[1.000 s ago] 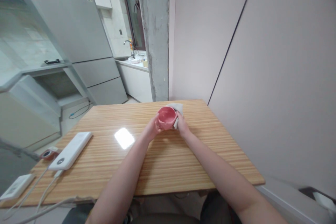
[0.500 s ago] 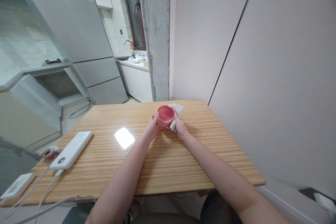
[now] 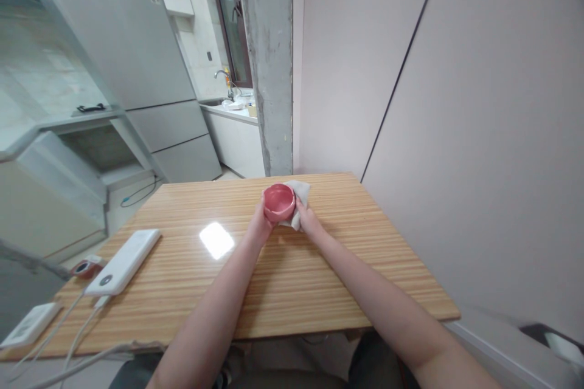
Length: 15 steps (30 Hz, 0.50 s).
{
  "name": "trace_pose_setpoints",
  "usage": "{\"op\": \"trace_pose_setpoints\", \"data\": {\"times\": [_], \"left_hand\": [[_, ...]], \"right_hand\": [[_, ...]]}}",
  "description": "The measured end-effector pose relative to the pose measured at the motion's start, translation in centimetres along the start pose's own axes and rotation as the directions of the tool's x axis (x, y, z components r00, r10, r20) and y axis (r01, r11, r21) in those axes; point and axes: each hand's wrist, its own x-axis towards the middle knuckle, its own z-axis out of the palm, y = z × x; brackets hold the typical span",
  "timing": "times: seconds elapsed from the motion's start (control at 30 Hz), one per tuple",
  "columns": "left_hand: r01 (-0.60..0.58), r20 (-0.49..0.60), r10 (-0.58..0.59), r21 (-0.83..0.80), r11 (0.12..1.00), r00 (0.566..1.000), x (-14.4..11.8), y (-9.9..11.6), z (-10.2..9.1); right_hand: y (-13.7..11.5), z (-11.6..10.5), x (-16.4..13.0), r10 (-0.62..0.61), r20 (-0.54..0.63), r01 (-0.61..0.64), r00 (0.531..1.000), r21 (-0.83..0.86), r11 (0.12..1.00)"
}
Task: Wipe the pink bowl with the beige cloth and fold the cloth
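A pink bowl [image 3: 279, 202] is held up above the far middle of the wooden table, its open top tilted toward me. My left hand [image 3: 261, 223] grips its left side, with some fingers hidden beneath. On the right, a pale cloth [image 3: 300, 191] lies against the bowl's outer wall. My right hand [image 3: 308, 219] is closed on this cloth and presses it to the bowl's side; part of the cloth hangs below the bowl.
On the left of the wooden table [image 3: 365, 267] lie a white power bank [image 3: 122, 261] with cables, a small red device [image 3: 87, 267] and a white power strip [image 3: 30, 323]. A concrete pillar [image 3: 274, 73] and a pale wall [image 3: 365, 61] rise behind the table.
The bowl, cloth and both hands have shifted slightly left. My left thumb has moved off the bowl's front rim toward its side, and the cloth has slid along with the right hand.
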Motion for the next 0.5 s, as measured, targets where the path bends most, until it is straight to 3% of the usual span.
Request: {"op": "trace_pose_setpoints", "data": {"times": [0.13,0.2,0.27,0.37,0.43,0.5], "left_hand": [[0.166,-0.017,-0.165,0.098,0.981,0.986,-0.5,0.0,0.6],[0.189,-0.017,-0.188,0.12,0.975,0.982,-0.6,-0.2,0.5],[0.148,-0.022,-0.147,0.093,0.985,0.989,-0.3,-0.3,0.3],[0.04,-0.142,-0.038,0.015,0.999,0.989,0.2,-0.5,0.1],[-0.037,-0.22,0.034,-0.011,0.999,0.975,0.5,-0.4,0.2],[-0.066,-0.228,0.061,-0.012,0.998,0.972,0.5,-0.3,0.2]], "right_hand": [[-0.8,-1.0,0.7,0.033,-0.088,-0.032,0.996,0.015,0.999],[-1.1,-1.3,1.1,0.068,-0.079,-0.065,0.995,0.029,0.997],[-1.1,-1.1,1.1,0.093,-0.03,-0.092,0.995,0.046,0.995],[-0.5,-0.3,0.5,0.082,0.051,-0.085,0.995,0.077,0.993],[-0.1,0.2,0.0,0.073,0.073,-0.079,0.995,0.084,0.993],[0.1,0.4,-0.2,0.093,0.071,-0.098,0.993,0.069,0.993]]}}
